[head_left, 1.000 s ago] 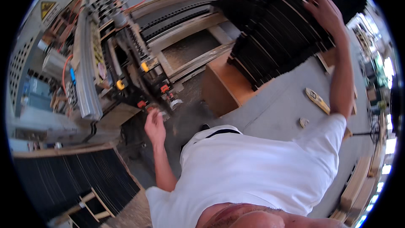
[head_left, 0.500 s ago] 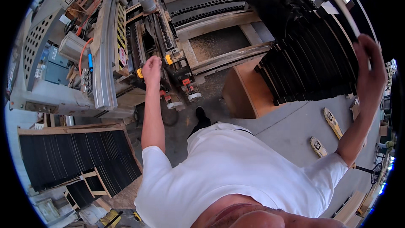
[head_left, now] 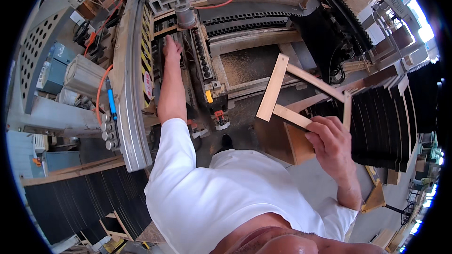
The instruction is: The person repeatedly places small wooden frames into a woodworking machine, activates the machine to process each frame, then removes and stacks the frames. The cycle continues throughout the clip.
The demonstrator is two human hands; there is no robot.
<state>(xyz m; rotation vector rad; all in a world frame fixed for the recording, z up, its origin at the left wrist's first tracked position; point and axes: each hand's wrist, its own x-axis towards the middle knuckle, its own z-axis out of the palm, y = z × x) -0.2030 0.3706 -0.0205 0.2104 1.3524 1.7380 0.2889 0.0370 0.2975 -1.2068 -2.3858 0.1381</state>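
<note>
My right hand (head_left: pixel 333 145) is closed on a wooden frame (head_left: pixel 272 93), gripping its near bar. The frame has pale wood faces and dark edges and is held up tilted, in front of a stack of black-edged frames (head_left: pixel 383 124). My left hand (head_left: pixel 172 51) reaches into the machine (head_left: pixel 207 56) between its rails, just below a pale wooden strip (head_left: pixel 165 32). Its thumb and fingers look apart, with nothing visible in them; the fingertips are partly hidden. Beside the strip stands a grey metal cylinder (head_left: pixel 185 17).
A silver beam (head_left: pixel 129 122) with hazard striping runs along the left. A yellow knob (head_left: pixel 209 96) juts from the near rail end. A brown wooden box (head_left: pixel 278 141) stands under the right stack; more black-edged pieces (head_left: pixel 70 202) are stacked lower left. Sawdust lies on the machine bed (head_left: pixel 245 68).
My right hand has come in from the far right, now with the wooden frame in it. My left hand has moved farther forward into the machine, away from the yellow knobs.
</note>
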